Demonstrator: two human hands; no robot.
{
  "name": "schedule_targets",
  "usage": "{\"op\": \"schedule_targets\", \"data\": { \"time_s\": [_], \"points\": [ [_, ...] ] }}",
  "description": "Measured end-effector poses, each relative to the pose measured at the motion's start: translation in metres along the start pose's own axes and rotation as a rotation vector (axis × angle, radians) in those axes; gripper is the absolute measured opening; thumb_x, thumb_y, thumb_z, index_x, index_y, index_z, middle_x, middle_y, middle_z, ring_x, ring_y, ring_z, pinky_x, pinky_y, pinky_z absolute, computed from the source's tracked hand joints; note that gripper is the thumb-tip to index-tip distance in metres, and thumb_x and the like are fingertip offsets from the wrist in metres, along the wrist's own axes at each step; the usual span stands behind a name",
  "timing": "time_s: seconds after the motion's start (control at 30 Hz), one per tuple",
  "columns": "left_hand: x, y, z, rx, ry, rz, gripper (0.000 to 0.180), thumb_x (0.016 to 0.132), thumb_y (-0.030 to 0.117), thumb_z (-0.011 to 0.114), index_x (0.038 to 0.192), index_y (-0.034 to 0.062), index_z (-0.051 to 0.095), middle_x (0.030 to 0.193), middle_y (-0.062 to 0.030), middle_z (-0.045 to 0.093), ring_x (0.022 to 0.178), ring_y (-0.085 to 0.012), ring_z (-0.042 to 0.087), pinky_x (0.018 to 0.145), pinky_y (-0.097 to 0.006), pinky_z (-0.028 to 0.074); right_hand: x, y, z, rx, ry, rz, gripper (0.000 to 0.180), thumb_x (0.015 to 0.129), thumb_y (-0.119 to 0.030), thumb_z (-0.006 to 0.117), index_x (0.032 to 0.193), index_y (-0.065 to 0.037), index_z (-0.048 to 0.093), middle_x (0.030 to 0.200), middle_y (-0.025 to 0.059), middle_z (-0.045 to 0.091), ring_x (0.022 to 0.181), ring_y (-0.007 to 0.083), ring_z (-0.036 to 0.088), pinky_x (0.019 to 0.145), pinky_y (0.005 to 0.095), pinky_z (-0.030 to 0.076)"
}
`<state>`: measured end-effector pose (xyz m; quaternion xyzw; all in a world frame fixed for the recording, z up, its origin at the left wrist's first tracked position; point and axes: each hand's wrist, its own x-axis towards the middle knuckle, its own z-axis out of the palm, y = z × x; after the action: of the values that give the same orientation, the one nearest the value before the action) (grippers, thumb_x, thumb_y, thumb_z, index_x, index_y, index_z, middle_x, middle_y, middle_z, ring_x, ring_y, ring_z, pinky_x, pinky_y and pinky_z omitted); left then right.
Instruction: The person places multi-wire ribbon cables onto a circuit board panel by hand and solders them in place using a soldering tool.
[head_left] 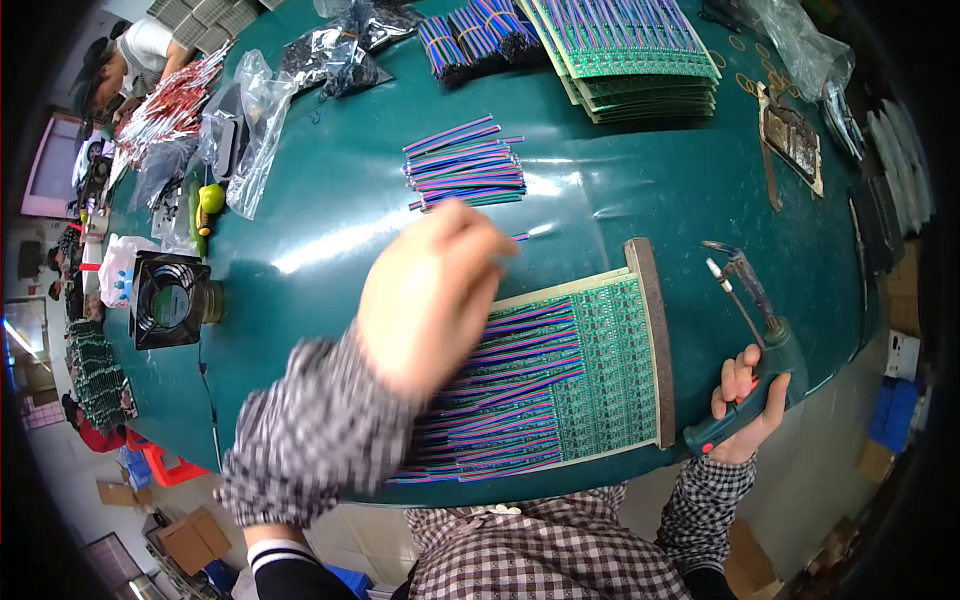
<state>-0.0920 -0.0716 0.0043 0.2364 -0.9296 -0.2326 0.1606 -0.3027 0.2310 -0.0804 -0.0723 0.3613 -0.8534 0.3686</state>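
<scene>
Checked sleeves come up from the lower edge, and the left hand (430,295), blurred, hovers over the upper left corner of a green circuit board (590,370) that lies flat on the dark green table (330,200). Its fingers are curled together near a short striped wire (525,235) just beyond the fingertips, but the blur makes it impossible to tell whether they pinch it. Rows of the same purple, blue and red striped wires fan out from the board's left side toward the person. A brown strip (652,340) runs along the board's right edge. Off the table's right rim, well apart from the board, the right hand (745,405) is clamped around the teal handle of a soldering iron (745,330), whose metal tip points up and away from the board. Farther back, a loose pile of cut striped wires (465,165) lies near the table's middle, with bundled wires (480,35) and a stack of green boards (630,50) at the far edge. A small black fan (170,298) stands at the left, beside clear plastic bags (255,130).
</scene>
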Motion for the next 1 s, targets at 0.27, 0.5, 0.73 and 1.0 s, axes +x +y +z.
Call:
{"op": "schedule_targets", "data": {
  "time_s": [0.27, 0.5, 0.73, 1.0],
  "points": [
    [0.013, -0.048, 0.032, -0.059, -0.106, -0.130, 0.012, 0.085, 0.006, 0.075, 0.094, 0.0016, 0.068, 0.093, -0.0095, 0.060, 0.085, -0.0229, 0.064, 0.079, -0.033, 0.052, 0.004, 0.001, 0.006, -0.014, -0.058, 0.024, 0.057, 0.105, -0.047, 0.055, 0.119, 0.008, 0.050, 0.079, 0.0070, 0.053, 0.077, 0.0176, 0.054, 0.044, 0.0246, 0.054],
    [-0.030, 0.032, 0.002, -0.355, -0.065, -0.128, 0.010, 0.093, -0.003, 0.067, 0.103, -0.0011, 0.066, 0.091, -0.0079, 0.065, 0.078, -0.0140, 0.061, 0.071, -0.028, 0.051, -0.010, -0.007, 0.001, -0.064, -0.037, 0.010, 0.057, 0.105, -0.045, 0.054, 0.122, 0.010, 0.050, 0.082, 0.0083, 0.055, 0.079, 0.0195, 0.055, 0.046, 0.0250, 0.055],
    [-0.071, 0.052, 0.052, -0.090, -0.031, 0.176, 0.029, 0.077, 0.001, 0.070, 0.107, -0.0013, 0.070, 0.097, -0.0112, 0.060, 0.083, -0.0263, 0.064, 0.069, -0.036, 0.054, -0.053, -0.016, 0.013, -0.157, -0.060, -0.044, 0.062, 0.102, -0.043, 0.059, 0.128, 0.012, 0.048, 0.093, 0.0138, 0.055, 0.082, 0.0230, 0.058, 0.045, 0.0278, 0.059],
    [-0.078, 0.054, 0.057, 0.140, 0.003, 0.334, 0.035, 0.077, 0.009, 0.068, 0.110, -0.0017, 0.071, 0.104, -0.0090, 0.063, 0.083, -0.0190, 0.064, 0.066, -0.029, 0.054, -0.110, -0.032, 0.018, -0.342, -0.014, 0.060, 0.071, 0.096, -0.037, 0.069, 0.143, 0.010, 0.043, 0.109, 0.0200, 0.061, 0.106, 0.0349, 0.065, 0.073, 0.0395, 0.068]
  ]
}}
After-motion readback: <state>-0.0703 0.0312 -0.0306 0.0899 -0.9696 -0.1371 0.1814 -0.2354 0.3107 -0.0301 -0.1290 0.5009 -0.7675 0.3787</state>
